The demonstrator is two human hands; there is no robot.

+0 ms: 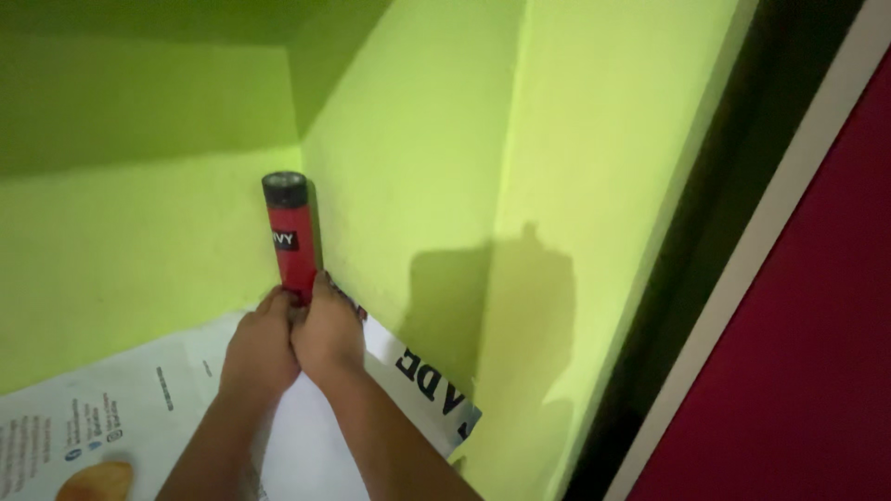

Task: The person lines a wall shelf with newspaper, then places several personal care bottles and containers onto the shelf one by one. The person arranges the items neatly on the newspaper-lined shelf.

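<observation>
Fingers of both the left hand (258, 348) and the right hand (327, 336) are wrapped round the bottom end of a red can (291, 243) with a black cap, pretty much side by side. The can stands upright, tucked right into the corner of the green wall (408, 167). Below the can there's a sheet of printed paper (111, 408) spread out under both hands.
</observation>
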